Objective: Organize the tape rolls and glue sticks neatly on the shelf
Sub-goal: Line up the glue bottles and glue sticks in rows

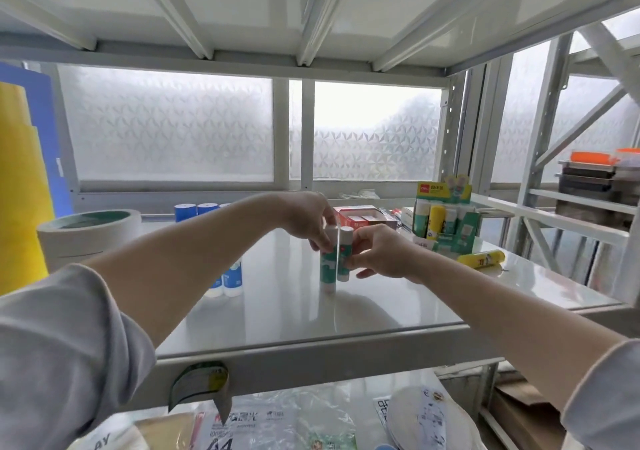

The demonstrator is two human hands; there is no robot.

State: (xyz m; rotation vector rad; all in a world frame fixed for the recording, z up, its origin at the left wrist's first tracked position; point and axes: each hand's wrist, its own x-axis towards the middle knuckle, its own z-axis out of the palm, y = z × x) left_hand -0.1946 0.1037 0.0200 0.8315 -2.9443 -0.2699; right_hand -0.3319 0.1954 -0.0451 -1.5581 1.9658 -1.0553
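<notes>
Two green-and-white glue sticks stand upright side by side in the middle of the white shelf (398,307). My left hand (306,219) grips the taller one (328,269) from above. My right hand (377,253) pinches the shorter one (344,259) from the right. Blue glue sticks (228,281) stand partly hidden behind my left forearm. A yellow glue stick (481,259) lies on its side at the right. A display box (446,222) holding several glue sticks stands at the back right. A stack of wide white tape rolls (86,238) sits at the left.
Blue-and-white rolls (197,211) stand at the back by the frosted window. A red-and-white open box (360,217) lies behind my hands. Yellow and blue sheets (20,186) lean at the far left. A tape strip (201,385) hangs off the shelf's front edge; packaged items lie on the lower shelf.
</notes>
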